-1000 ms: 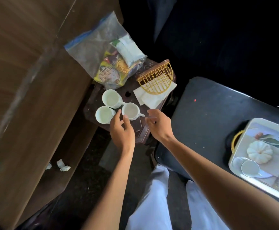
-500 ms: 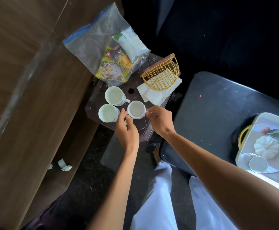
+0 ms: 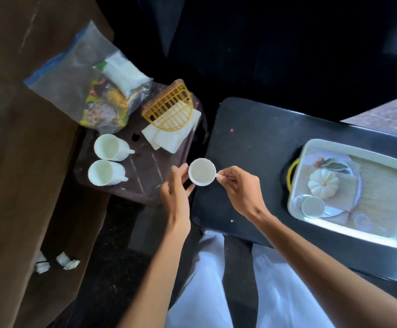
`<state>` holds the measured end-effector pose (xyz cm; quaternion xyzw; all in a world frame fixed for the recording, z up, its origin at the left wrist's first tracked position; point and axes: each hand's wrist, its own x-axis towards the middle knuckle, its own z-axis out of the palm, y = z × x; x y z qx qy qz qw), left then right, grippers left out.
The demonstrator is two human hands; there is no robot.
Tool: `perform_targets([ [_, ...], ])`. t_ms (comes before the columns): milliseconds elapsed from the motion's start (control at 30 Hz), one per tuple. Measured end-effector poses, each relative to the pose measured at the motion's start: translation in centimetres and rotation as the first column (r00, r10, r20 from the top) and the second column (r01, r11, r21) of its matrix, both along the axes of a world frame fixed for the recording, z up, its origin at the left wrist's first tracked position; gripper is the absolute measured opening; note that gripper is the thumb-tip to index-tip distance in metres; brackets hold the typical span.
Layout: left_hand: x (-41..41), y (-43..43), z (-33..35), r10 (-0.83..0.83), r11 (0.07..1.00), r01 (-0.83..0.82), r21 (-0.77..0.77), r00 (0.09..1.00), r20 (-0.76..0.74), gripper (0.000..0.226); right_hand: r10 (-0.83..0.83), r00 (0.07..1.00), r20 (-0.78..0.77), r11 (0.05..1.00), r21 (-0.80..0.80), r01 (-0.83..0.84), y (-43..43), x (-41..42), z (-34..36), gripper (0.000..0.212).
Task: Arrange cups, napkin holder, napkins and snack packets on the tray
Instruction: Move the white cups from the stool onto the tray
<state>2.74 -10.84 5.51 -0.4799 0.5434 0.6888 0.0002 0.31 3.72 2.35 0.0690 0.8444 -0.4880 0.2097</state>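
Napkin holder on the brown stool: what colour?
Yellow: the napkin holder is a yellow grid, lying over white napkins. The head view shows it clearly.

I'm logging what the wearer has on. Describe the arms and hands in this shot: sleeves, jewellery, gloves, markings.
Both forearms are bare right down to the frame's lower edge; no sleeve shows. The left hand and right hand wear no gloves, and no watch, bracelet or ring is visible. The fingers are slim and uncovered. No markings can be made out. Light, pale trousers show below.

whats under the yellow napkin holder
White napkins lie under the yellow napkin holder, sticking out at its near edge on the brown stool. How many are stacked is hidden.
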Motion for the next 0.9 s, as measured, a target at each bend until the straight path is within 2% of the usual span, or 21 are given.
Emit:
perform_targets([
  [200,-1.2,10.6,0.7,-0.212,0.972,0.217,0.088,0.975,-0.065,0.037,-0.08,0.996,-0.036,0.991,0.105,0.083,11.7,0.5,1.4,0.009],
  [367,-2.3,19.4,0.3,-0.344,0.924,0.348,0.157,0.937,-0.056,0.039,-0.152,0.987,-0.054,0.972,0.171,0.159,21.1,0.9,1.2,0.014],
  [600,-3.6,27.0,-2.5,-0.412,0.898,0.405,0.17,0.911,0.011,0.038,-0.192,0.977,-0.088,0.945,0.252,0.208,28.2,0.6,-1.8,0.015],
  [900,-3.7,28.1,-5.9,-0.387,0.911,0.361,0.198,0.916,0.108,0.038,-0.153,0.987,-0.05,0.961,0.225,0.161,29.4,0.0,-6.3,0.018],
])
